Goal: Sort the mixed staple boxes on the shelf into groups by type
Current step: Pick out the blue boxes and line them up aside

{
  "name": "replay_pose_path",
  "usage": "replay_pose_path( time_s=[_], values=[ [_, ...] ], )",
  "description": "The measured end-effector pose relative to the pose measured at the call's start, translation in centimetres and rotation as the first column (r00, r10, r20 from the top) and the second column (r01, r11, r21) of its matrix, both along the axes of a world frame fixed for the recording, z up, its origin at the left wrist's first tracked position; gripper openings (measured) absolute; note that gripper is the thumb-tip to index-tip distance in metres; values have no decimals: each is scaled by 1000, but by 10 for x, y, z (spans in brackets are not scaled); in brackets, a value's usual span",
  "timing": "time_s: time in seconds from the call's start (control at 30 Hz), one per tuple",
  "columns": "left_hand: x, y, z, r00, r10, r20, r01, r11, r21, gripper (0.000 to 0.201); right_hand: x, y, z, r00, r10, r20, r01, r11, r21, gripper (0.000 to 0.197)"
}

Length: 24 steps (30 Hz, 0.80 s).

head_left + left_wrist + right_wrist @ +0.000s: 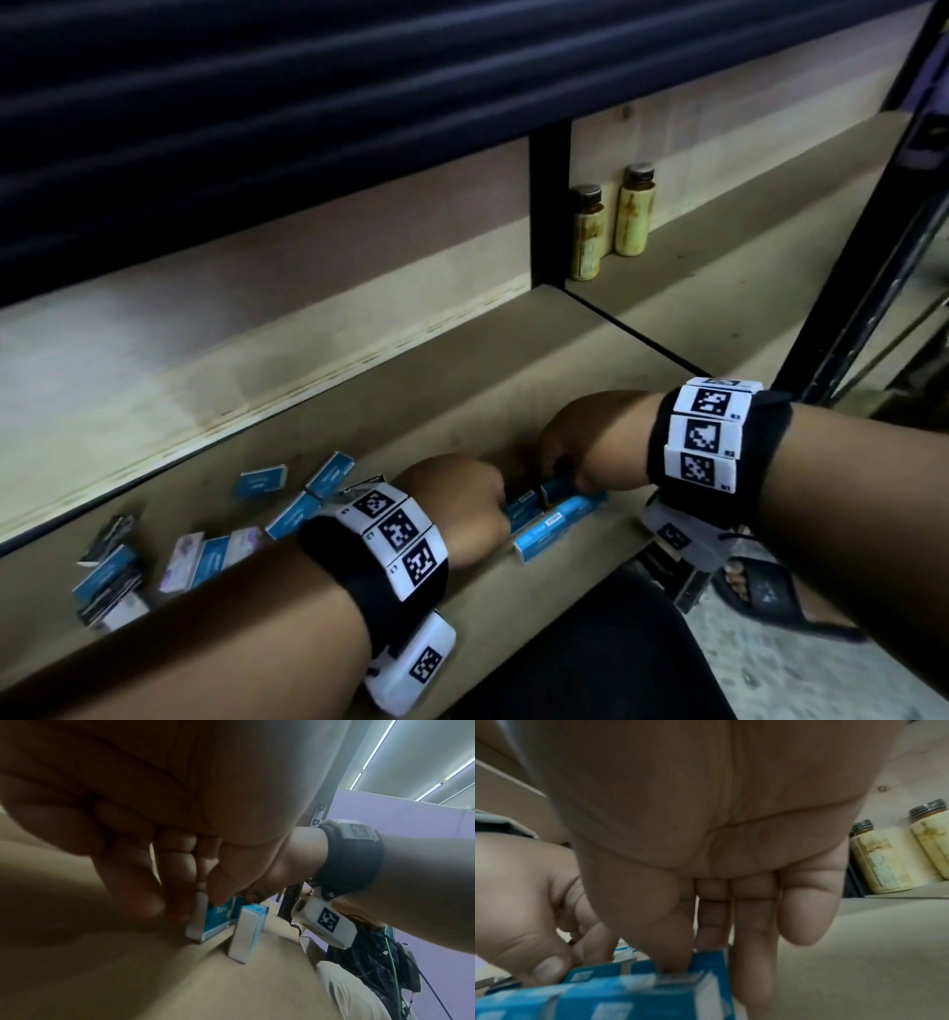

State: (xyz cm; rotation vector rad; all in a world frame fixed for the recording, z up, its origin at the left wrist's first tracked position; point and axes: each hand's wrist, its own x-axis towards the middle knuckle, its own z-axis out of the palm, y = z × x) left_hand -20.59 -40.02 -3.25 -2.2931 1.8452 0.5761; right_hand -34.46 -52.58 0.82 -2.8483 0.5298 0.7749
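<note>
Both hands are down on the shelf (pixel 462 360) at the small group of blue staple boxes (pixel 557 519) near the front edge. L hand (pixel 462 506) comes in from the left, fingers curled; in the left wrist view my thumb and fingers (pixel 177 882) pinch a blue box (pixel 213 921) standing on edge on the board, w/ another blue-and-white box (pixel 246 931) upright just beside it. R hand (pixel 590 442) is on the far side of the same group, fingers pointing down; in the right wrist view thumb and fingers (pixel 713 914) close on the top of a blue box (pixel 675 963), so it's gripping that one. The two hands nearly touch over the group.

Rest of the mixed boxes (pixel 205 545) lie scattered to the left along the shelf: blue ones flat or tilted, a couple of pale purple ones, some dark ones at the far left end. Partly hidden by my L forearm.

Beyond the black upright (pixel 549 205), in the next bay, two yellowish bottles (pixel 611 221) w/ dark caps stand against the back panel, well apart from the boxes. Tag bands sit on both wrists (pixel 395 539).
</note>
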Motion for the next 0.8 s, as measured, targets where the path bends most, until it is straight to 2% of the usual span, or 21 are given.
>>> replay_pose_path(
  time_s=[0.23,0.4,0.47,0.6,0.8],
  values=[
    [1,5,-5,998,46,-46,-48,998,-49,33,1,-1,-1,1000,28,3,-28,1000,11,46],
    [9,21,-2,992,78,-102,-89,990,-108,40,3,6,7,1000,-17,8,18,996,-93,37],
    [16,33,0,986,104,-131,-123,982,-142,39,1,10,14,995,-58,86,67,992,-110,36],
    [36,71,9,970,127,-209,-170,964,-204,35,0,31,23,947,-123,296,142,989,-44,37],
    [67,142,18,941,228,-250,-288,928,-237,32,21,81,20,880,-139,455,111,990,89,36]
  ],
)
